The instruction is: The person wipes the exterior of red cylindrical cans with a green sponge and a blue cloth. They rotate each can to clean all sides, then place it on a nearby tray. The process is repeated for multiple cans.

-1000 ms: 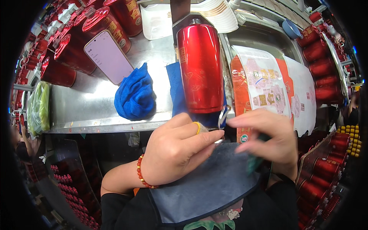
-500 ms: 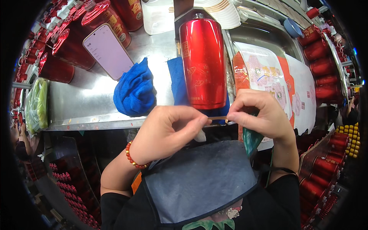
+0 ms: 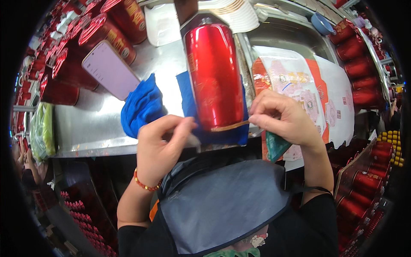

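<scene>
Hold and Layout

Clock face centred on the red bottle [image 3: 216,79], with 12 pointing away from the person.

At 6, nearest: grey apron [image 3: 222,205], probably for keeping clothing clean. Between 7 and 8: left hand [image 3: 160,143], with thumb and forefinger drawn narrow; contents of grip — cannot tell. Just below those fingertips: pale scrap [image 3: 195,142], blurred. At 4: right hand [image 3: 284,118], pinching one end of the tan strip [image 3: 229,127], likely for fine control of so thin a piece. Under the right palm: green plastic piece [image 3: 276,146], purpose unclear.

Between 5 and 6: tan strip, running from right fingertips along the bottle's base edge; contact with the bottle not certain. At centre: red bottle, base toward the person, neck toward 12 — presumably to present the base to both hands. Beneath: flat blue cloth [image 3: 237,138], likely as padding against the metal bench [image 3: 90,132]. At 8: bunched blue cloth [image 3: 143,109], seemingly within easy reach. At 9, farther: phone [image 3: 110,70], screen up, perhaps for glancing at. Beyond, at 10: red canisters [image 3: 105,36], apparently grouped to leave working space.
</scene>
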`<state>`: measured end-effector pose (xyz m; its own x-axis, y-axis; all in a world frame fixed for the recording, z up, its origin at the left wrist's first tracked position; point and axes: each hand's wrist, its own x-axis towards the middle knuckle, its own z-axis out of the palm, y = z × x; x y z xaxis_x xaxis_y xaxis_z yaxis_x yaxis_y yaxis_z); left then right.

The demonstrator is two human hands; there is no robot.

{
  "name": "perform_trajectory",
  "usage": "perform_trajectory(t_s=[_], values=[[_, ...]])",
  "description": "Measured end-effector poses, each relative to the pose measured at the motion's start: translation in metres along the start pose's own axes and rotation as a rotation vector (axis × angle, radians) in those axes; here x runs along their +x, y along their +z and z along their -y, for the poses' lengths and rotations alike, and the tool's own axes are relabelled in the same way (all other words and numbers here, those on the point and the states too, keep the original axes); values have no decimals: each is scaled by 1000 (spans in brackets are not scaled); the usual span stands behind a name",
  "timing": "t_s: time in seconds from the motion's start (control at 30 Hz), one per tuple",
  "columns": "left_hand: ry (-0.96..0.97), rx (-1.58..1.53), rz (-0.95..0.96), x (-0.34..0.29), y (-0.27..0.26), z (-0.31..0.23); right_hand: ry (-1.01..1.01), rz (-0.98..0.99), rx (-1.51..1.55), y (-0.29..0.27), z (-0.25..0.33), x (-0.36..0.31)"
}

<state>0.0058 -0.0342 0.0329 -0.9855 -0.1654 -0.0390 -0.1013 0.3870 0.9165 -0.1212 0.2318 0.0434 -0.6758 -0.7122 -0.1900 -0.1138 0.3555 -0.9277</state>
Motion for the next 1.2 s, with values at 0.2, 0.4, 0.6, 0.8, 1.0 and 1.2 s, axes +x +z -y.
perform_trajectory(t_s=[0.2,0.4,0.6,0.8,1.0,1.2], values=[[478,605,-157,3,30,-17,16,3,19,-4,-6,-3],[501,562,-166,17,47,9,46,3,82,-2,-5,-3],[414,274,-67,15,43,28,4,63,58,2,6,3],[333,-28,47,13,35,26,29,42,88,1,6,-1],[286,-102,-4,11,39,28,42,42,120,2,7,-5],[268,-120,2,11,40,26,39,52,119,1,1,-5]])
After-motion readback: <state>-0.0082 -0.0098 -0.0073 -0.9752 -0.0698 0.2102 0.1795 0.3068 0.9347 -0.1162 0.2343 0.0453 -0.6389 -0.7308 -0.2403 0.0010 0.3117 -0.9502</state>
